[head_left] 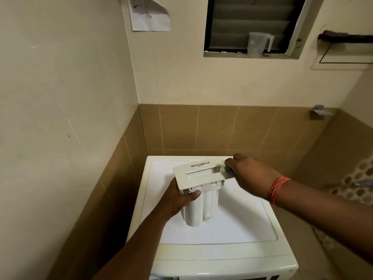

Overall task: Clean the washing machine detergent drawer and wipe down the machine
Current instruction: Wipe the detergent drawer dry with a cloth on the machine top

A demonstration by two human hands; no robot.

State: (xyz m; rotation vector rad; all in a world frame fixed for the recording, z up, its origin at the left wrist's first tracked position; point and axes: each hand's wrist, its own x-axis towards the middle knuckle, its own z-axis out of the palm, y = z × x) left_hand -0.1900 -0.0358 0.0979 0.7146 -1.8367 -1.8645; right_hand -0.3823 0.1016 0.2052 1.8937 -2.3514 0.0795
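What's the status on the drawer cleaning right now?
Left hand grips detergent drawer, out, above washing machine. Right hand holds grey item at front panel. Nothing blocking.

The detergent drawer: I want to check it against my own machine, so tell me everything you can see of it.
The detergent drawer is out of the machine, held above the washing machine top. It looks like off-white plastic, with a flat front panel printed "Whirlpool", a recessed handle slot, and rounded compartments hanging below. The panel faces up and tilts. The left hand grips its left end, thumb on the body. The right hand is at the panel's right end, its fingers curled on a small grey object I cannot identify.
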